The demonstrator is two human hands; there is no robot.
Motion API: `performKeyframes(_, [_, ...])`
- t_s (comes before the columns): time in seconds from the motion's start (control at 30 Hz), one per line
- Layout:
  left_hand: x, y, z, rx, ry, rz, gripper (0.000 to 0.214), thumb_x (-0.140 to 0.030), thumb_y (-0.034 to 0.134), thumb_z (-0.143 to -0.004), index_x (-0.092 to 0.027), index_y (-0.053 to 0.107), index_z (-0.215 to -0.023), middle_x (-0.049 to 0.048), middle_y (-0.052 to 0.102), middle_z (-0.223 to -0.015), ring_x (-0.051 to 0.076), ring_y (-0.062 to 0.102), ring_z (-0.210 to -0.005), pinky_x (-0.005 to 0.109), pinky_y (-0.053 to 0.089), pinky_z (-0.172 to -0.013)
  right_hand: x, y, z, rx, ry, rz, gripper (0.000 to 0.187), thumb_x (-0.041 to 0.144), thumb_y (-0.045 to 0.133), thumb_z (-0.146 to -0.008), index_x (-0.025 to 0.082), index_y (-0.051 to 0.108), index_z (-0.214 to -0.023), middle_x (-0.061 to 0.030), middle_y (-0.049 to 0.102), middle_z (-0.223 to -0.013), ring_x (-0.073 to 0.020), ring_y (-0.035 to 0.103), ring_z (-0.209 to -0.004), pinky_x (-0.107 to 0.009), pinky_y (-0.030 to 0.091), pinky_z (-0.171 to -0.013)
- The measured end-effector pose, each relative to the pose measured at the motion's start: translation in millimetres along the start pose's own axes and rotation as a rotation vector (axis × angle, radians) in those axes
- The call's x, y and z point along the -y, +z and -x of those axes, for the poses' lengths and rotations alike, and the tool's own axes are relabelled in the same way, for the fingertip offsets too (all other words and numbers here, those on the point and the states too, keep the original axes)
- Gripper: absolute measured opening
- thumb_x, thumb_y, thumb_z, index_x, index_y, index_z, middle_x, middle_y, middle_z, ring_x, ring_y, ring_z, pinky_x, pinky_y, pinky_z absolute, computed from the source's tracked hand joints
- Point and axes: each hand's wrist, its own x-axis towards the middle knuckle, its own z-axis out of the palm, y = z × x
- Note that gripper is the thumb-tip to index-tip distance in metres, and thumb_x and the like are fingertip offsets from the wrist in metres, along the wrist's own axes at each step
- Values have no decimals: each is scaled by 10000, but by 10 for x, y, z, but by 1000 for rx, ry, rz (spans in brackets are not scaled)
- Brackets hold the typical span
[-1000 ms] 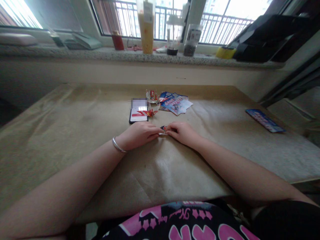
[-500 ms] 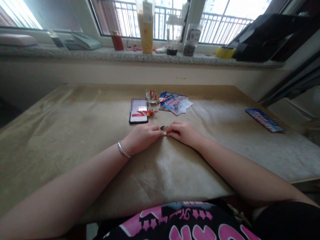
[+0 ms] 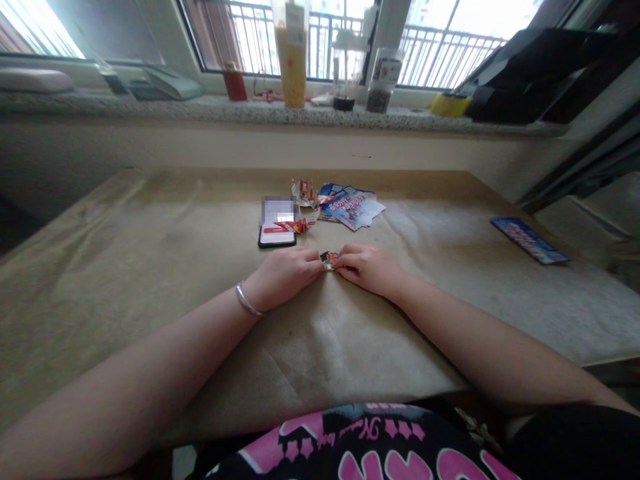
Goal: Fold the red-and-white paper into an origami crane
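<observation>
Although much of it is hidden, a small multicoloured piece [image 3: 329, 259] shows at the middle of the table [image 3: 165, 287], its left end pinched in the fingertips of the left hand [image 3: 287, 272] and its right end in those of the right hand [image 3: 369, 268]. Just beyond, to the left, lies a phone [image 3: 276, 239], a crumpled red wrapper [image 3: 301, 225] overlapping its right edge. Farther off, slightly right, a pile of blue packets [image 3: 347, 205] lies fanned; a lone blue packet [image 3: 529, 241] rests well to the right.
</observation>
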Motion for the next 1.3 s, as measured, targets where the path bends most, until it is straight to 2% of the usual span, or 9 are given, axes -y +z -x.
performKeyframes(0.33, [-10, -18, -14, 6, 7, -1, 185, -246, 469, -911, -205, 649, -929, 21, 611, -831, 128, 548, -721, 234, 383, -605, 26, 9, -15, 5, 32, 3, 178, 224, 525, -863, 176, 696, -857, -67, 648, -848, -155, 586, -788, -259, 424, -723])
performKeyframes(0.6, [8, -9, 18, -19, 47, 10, 219, -201, 464, -907, -243, 631, -1043, 10, 629, -872, 127, 540, -732, 231, 401, -619, 32, 4, -5, 23, 52, 18, 174, 231, 527, -865, 186, 695, -873, -65, 648, -863, -153, 586, -796, -257, 408, -719])
performKeyframes(0.87, [-63, -81, -39, 42, 13, -3, 173, -222, 475, -900, -206, 643, -939, 26, 622, -873, 142, 555, -750, 247, 409, -619, 63, -22, 2, 34, 45, 101, 222, 267, 489, -896, 189, 696, -883, -63, 654, -866, -148, 577, -769, -260, 382, -696])
performKeyframes(1.3, [-74, -105, -42, 48, 6, 10, 176, -200, 486, -888, -204, 654, -939, 33, 622, -889, 144, 552, -756, 250, 404, -619, 75, -39, 30, 53, 1, 170, 248, 266, 447, -912, 202, 686, -916, -55, 655, -909, -148, 568, -791, -259, 368, -679])
